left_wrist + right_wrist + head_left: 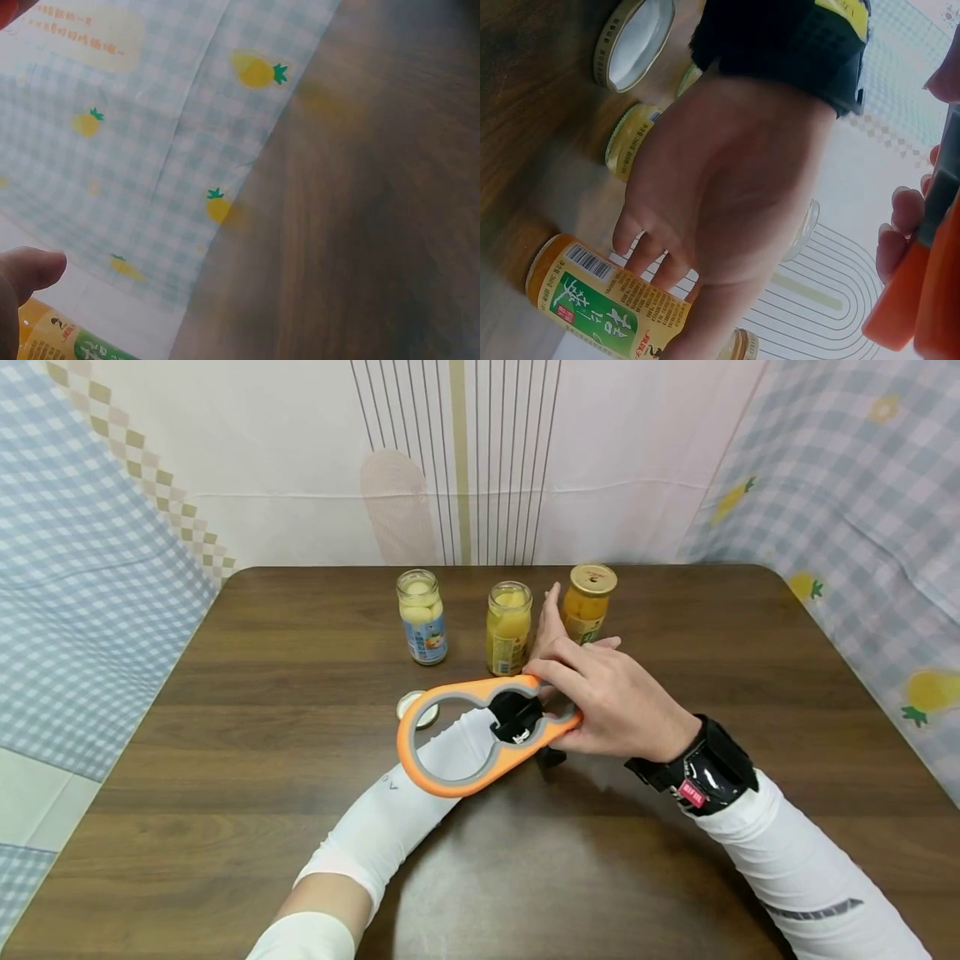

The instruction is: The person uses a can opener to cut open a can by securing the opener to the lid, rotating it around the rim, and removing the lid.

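Note:
My right hand [618, 702] grips an orange-and-grey jar opener [420, 752] by its narrower end, over my left wrist. The opener's orange end [900, 300] also shows in the right wrist view. My left hand [551, 627] reaches to a lidded jar of orange-yellow fruit [583, 607], fingers extended on its left side and thumb on its near side. In the right wrist view the left palm [705, 172] faces the camera beside the labelled jar [592, 300]. A gap shows between thumb [34, 270] and jar [52, 334] in the left wrist view.
An open jar of yellow fruit [508, 627] stands just left of my left hand. Farther left is an open jar with a blue label [426, 639]. A loose lid [408, 703] lies on the brown table [300, 760], partly behind the opener. Patterned cloth [285, 460] hangs behind.

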{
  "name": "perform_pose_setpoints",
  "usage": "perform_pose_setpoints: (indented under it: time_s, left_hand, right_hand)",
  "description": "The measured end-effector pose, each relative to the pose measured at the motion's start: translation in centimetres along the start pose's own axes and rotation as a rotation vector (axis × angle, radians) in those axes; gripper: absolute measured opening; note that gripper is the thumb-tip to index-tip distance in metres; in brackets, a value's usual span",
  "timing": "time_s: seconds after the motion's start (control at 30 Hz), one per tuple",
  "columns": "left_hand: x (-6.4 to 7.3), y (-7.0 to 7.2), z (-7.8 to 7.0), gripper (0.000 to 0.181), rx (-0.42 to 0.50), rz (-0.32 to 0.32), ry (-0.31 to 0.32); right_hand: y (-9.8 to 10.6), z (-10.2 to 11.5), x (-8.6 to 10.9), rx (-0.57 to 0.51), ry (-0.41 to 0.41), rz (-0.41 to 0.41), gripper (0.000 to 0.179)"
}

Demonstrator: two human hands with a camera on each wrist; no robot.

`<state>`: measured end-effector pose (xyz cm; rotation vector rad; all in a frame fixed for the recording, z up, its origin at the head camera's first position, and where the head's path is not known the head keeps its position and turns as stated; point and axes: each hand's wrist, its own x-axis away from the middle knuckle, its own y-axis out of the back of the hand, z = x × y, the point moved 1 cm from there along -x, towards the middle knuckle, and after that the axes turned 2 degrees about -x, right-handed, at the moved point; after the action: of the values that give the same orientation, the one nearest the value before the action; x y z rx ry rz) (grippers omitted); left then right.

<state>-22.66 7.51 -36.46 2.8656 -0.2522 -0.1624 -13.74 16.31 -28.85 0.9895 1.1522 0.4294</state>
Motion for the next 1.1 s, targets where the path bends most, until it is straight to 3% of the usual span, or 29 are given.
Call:
perform_pose_setpoints:
  time_s: [0.33,0.6,0.7,0.87,1.1]
  left_hand:
    - [-1.4,-0.6,-1.0,0.105,0.019,-0.072,0.036]
    - [-2.1,-1.2,-0.6,0.098,0.015,-0.119,0.021]
    - [-2.4,-1.3,-0.3,0.094,0.037,-0.13,-0.018]
    - [-2.7,-1.2,-0.2,0.087,0.076,-0.115,-0.093]
    - [-2.9,-0.9,-0.3,0.071,0.062,-0.058,-0.074]
  right_hand:
    - [0.2,0.1,-0.2,-0.015,0.006,-0.007,0.055]
    - [0.1,0.1,-0.1,-0.021,-0.004,0.008,0.053]
    - [0.0,0.2,-0.1,-0.013,-0.005,0.012,0.054]
    - [-0.1,0.1,-0.1,-0.006,-0.001,0.014,0.055]
    - [-0.1,0.1,0.0,0.002,-0.003,0.025,0.055]
